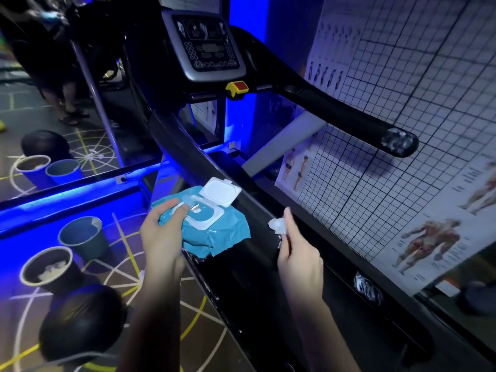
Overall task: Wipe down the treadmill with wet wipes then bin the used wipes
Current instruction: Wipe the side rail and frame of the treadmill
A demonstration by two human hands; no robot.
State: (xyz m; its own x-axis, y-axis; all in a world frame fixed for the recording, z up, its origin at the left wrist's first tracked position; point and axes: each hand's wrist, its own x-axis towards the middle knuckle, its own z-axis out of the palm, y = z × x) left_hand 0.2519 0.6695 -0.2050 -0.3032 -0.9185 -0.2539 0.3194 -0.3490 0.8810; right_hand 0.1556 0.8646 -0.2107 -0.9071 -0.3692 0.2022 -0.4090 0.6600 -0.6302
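A teal wet-wipe pack [212,232] with its white flip lid [221,194] open lies over the treadmill's left handrail [188,159]. My left hand [163,232] grips the pack's left side, thumb on the white dispenser frame. My right hand [298,253] pinches a small crumpled white wipe [277,226] over the black treadmill deck. The treadmill console [205,45] stands ahead, with the right handrail [343,116] reaching towards me. White smears show on that rail's tip [398,142] and on the right side rail [367,287].
Two bins stand on the floor at the left: one dark bin [47,268] holding white wipes and a bluish one [80,234] behind it. A mirror wall ahead reflects them. A gridded anatomy poster [402,130] covers the right wall. A black ball [83,326] lies nearby.
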